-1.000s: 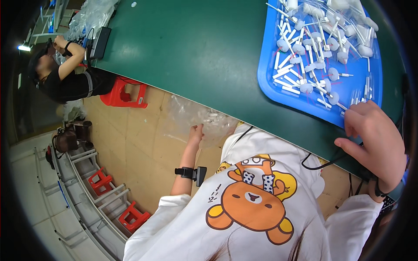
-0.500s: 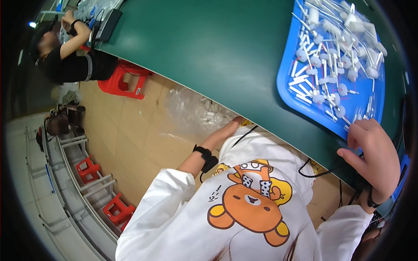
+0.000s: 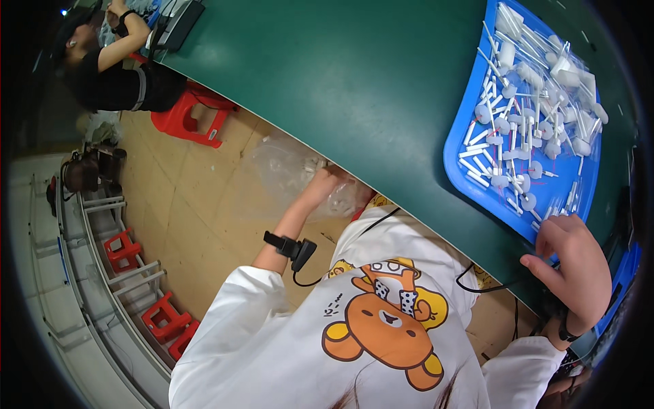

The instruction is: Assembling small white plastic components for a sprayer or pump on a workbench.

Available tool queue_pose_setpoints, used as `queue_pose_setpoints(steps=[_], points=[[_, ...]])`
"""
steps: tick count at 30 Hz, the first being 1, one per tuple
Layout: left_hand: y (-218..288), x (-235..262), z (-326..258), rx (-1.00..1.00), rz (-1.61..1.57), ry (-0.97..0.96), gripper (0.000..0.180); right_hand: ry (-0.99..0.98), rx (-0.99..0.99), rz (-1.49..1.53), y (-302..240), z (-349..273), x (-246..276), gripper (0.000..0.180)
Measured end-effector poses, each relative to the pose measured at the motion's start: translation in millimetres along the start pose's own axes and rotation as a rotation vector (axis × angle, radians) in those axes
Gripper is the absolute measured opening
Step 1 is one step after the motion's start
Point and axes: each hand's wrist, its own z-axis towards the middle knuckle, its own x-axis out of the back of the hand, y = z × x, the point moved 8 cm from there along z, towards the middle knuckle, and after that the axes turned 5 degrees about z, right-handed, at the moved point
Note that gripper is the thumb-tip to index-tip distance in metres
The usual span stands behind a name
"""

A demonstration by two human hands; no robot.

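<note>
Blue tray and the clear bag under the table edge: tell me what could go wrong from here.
The right hand sits at the near corner of the blue tray, so a nudge might shift its jumbled white sticks. The left hand is at the clear bag, close to the green table, and could bump it when lifted. The thin cable looping from the black wrist device might snag.

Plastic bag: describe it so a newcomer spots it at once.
Start at the big green table. Below its near edge, above tan floor, the left hand is at the plastic bag. Unlike the solid red stool nearby, it's see-through, with white pieces inside.
</note>
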Motion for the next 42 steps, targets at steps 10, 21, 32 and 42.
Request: queue_pose_setpoints(steps=[10, 21, 32, 42], points=[[89, -63, -75, -0.234, 1.252, -0.507, 0.043, -0.063, 0.094, 0.004, -3, 2, 1, 0.025], [353, -167, -153, -0.744, 0.414, -1.476, 0.031, -0.125, 0.141, 0.02, 4, -3, 6, 0.027], [378, -216, -16, 0.046, -1.046, -1.213, 0.029, 0.353, 0.227, 0.098, 24, 7, 52, 0.03], [344, -228, 0, 0.171, -0.961, -1.021, 0.028, 0.318, 0.163, 0.142, 45, 20, 51, 0.028]])
